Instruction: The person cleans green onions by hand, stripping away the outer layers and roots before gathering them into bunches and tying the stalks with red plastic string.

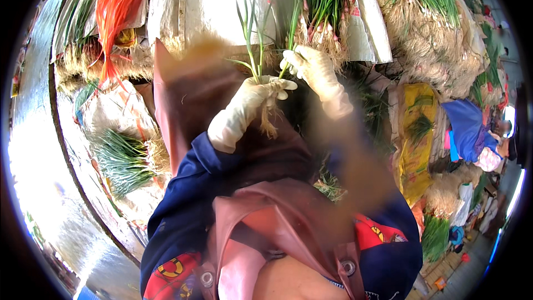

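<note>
My left hand, in a pale glove, is closed round a few spring onions. Their green leaves point away from me and the pale roots hang below the fist. Close beside it, my right hand, gloved the same way, pinches a green stalk between thumb and fingers. The lower end of that stalk reaches down to the left hand's fingertips. Both hands are raised over the brown apron on my lap. Part of the right forearm is blurred.
Bundles of spring onions with roots lie ahead on white sacks, beside orange plastic strips. More root bundles are piled at the far right. A smaller bunch lies to my left, and a yellow sack to my right.
</note>
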